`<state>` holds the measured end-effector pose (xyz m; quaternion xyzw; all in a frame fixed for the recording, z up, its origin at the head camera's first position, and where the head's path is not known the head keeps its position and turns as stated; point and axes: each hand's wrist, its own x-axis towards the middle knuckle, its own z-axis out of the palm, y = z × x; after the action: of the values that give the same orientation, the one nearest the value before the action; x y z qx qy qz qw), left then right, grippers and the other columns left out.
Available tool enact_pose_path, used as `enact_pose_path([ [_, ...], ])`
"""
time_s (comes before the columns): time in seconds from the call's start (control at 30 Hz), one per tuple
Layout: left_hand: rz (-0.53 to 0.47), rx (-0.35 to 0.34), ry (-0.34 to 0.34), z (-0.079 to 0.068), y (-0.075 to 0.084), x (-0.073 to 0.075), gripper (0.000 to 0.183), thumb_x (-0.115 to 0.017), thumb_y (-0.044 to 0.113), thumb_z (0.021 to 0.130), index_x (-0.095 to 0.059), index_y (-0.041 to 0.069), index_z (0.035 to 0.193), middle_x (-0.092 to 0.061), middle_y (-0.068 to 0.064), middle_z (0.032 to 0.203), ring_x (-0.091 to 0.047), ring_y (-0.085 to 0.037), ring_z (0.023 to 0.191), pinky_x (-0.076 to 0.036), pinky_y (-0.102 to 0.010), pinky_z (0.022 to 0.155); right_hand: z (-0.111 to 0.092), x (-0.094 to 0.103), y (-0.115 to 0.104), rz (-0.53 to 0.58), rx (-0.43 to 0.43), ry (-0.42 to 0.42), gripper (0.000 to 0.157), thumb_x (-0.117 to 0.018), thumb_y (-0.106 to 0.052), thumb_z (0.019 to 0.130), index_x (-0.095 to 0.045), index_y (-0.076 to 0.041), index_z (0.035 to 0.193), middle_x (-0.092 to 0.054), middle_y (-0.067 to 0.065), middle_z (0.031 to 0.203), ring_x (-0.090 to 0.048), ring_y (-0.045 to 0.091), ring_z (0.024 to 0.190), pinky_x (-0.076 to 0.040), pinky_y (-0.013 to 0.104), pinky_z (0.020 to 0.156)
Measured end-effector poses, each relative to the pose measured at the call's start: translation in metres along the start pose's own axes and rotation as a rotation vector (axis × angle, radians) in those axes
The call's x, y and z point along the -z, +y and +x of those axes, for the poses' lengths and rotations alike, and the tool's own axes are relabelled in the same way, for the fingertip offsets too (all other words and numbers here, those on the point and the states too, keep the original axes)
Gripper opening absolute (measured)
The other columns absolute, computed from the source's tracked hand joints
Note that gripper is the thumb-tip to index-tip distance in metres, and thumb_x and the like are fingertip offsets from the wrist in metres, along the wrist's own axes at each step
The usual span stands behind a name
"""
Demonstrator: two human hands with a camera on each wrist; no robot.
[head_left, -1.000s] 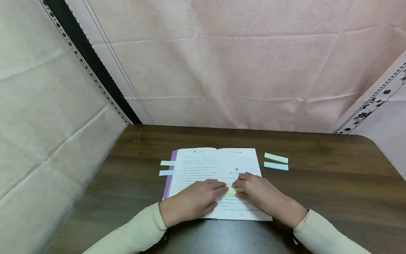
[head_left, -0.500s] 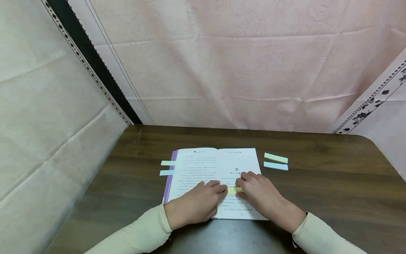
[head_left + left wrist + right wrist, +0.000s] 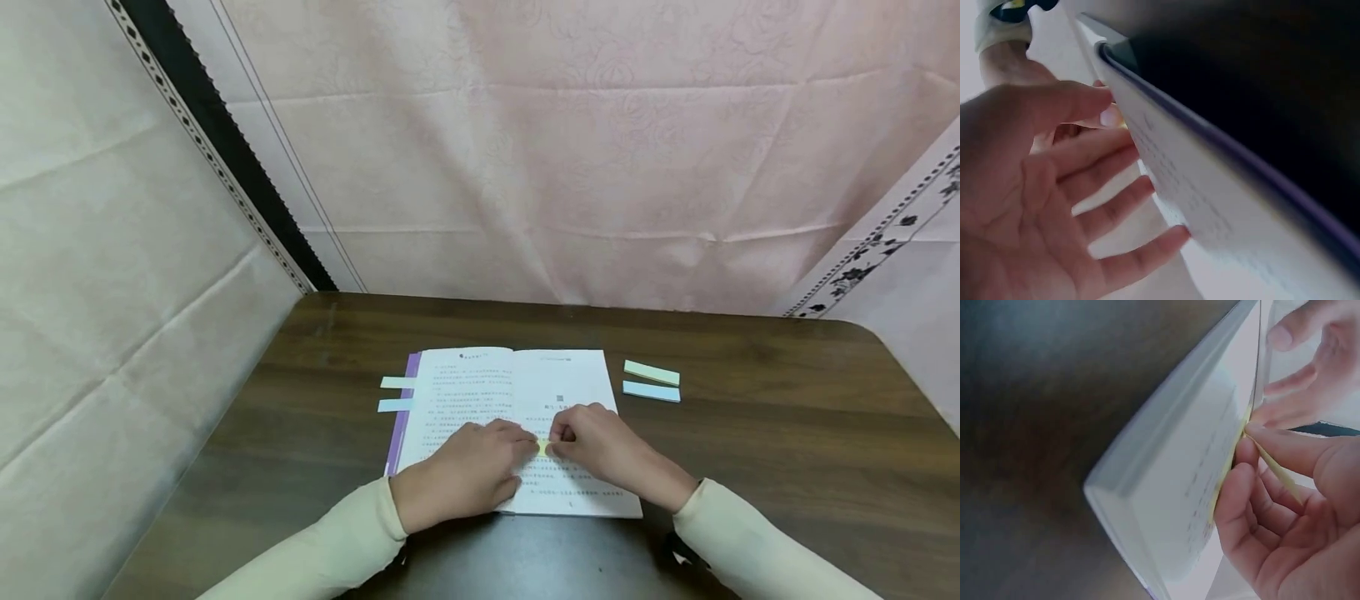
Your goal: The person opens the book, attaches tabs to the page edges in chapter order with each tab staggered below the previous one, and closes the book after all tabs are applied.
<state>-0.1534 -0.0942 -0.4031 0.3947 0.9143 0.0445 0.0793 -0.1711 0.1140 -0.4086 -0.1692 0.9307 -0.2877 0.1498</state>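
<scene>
An open book with a purple cover edge lies on the table. My left hand rests on it near the spine, fingertips on the right page at the left end of a yellow sticky strip. In the left wrist view those fingers look extended, touching the page. My right hand is at the strip's other side. In the right wrist view, thumb and finger pinch a lifted yellow strip, its free end standing off the page, while more yellow lies flat beneath. The fingers hide part of both.
A pale green tab and a pale blue tab stick out past the book's left edge. To the book's right, a green strip and a blue strip lie on the brown table. Cloth hangs behind the table.
My right hand has moved left along the yellow strip, close to the left fingertips, and now pinches its lifted part. The left hand has barely shifted.
</scene>
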Motion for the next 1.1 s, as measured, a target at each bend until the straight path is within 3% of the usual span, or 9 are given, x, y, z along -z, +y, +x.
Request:
enact_pose_path([
  [0.13, -0.146, 0.142, 0.046, 0.010, -0.001, 0.003, 0.041, -0.083, 0.026, 0.092, -0.074, 0.013, 0.130, -0.074, 0.003, 0.122, -0.066, -0.015, 0.110, -0.057, -0.034, 0.074, 0.002, 0.002, 0.003, 0.012, 0.016, -0.004, 0.019, -0.080, -0.006, 0.093, -0.073, -0.016, 0.079, -0.065, -0.009, 0.073, -0.052, 0.010, 0.068, -0.044, 0.028, 0.065],
  [0.23, -0.180, 0.195, 0.085, 0.019, 0.000, 0.004, 0.036, -0.087, 0.027, 0.089, -0.078, 0.013, 0.122, -0.075, 0.002, 0.110, -0.063, -0.015, 0.095, -0.052, -0.029, 0.063, 0.004, 0.005, 0.009, 0.049, 0.049, -0.030, 0.017, -0.078, -0.006, 0.094, -0.075, -0.016, 0.081, -0.066, -0.010, 0.075, -0.053, 0.010, 0.070, -0.045, 0.028, 0.067],
  [0.4, -0.168, 0.189, 0.129, 0.032, 0.004, -0.001, 0.019, -0.087, 0.025, 0.089, -0.082, 0.016, 0.105, -0.073, 0.005, 0.098, -0.060, -0.011, 0.084, -0.047, -0.028, 0.058, 0.004, 0.014, 0.027, 0.174, 0.104, -0.101, 0.013, -0.076, -0.007, 0.097, -0.077, -0.015, 0.086, -0.062, -0.008, 0.074, -0.051, 0.012, 0.073, -0.042, 0.027, 0.069],
  [0.57, -0.156, 0.187, 0.156, 0.035, 0.010, -0.005, 0.009, -0.084, 0.021, 0.092, -0.082, 0.015, 0.098, -0.073, 0.007, 0.093, -0.059, -0.010, 0.080, -0.048, -0.029, 0.060, -0.002, 0.033, 0.048, 0.311, 0.108, -0.150, 0.013, -0.070, -0.006, 0.100, -0.077, -0.009, 0.090, -0.062, 0.000, 0.071, -0.054, 0.015, 0.067, -0.048, 0.026, 0.061],
  [0.77, -0.167, 0.206, 0.165, 0.032, 0.013, -0.004, 0.007, -0.084, 0.020, 0.093, -0.081, 0.014, 0.096, -0.073, 0.005, 0.091, -0.060, -0.010, 0.080, -0.048, -0.029, 0.060, -0.011, 0.056, 0.079, 0.305, 0.023, -0.177, 0.011, -0.069, -0.011, 0.102, -0.075, -0.008, 0.093, -0.063, 0.004, 0.072, -0.056, 0.018, 0.063, -0.050, 0.029, 0.055],
  [0.9, -0.184, 0.215, 0.152, 0.031, 0.013, -0.004, 0.007, -0.084, 0.020, 0.093, -0.082, 0.014, 0.096, -0.073, 0.005, 0.092, -0.062, -0.009, 0.080, -0.048, -0.029, 0.059, -0.012, 0.061, 0.099, 0.314, -0.018, -0.207, 0.015, -0.071, -0.017, 0.102, -0.074, -0.007, 0.091, -0.062, 0.004, 0.072, -0.054, 0.017, 0.062, -0.045, 0.028, 0.053],
  [1.1, -0.207, 0.213, 0.150, 0.032, 0.012, -0.003, 0.006, -0.084, 0.019, 0.093, -0.081, 0.014, 0.095, -0.074, 0.005, 0.092, -0.062, -0.008, 0.081, -0.048, -0.029, 0.059, -0.010, 0.064, 0.109, 0.320, -0.026, -0.206, 0.018, -0.074, -0.020, 0.100, -0.076, -0.007, 0.089, -0.062, 0.002, 0.071, -0.051, 0.014, 0.062, -0.039, 0.025, 0.053],
])
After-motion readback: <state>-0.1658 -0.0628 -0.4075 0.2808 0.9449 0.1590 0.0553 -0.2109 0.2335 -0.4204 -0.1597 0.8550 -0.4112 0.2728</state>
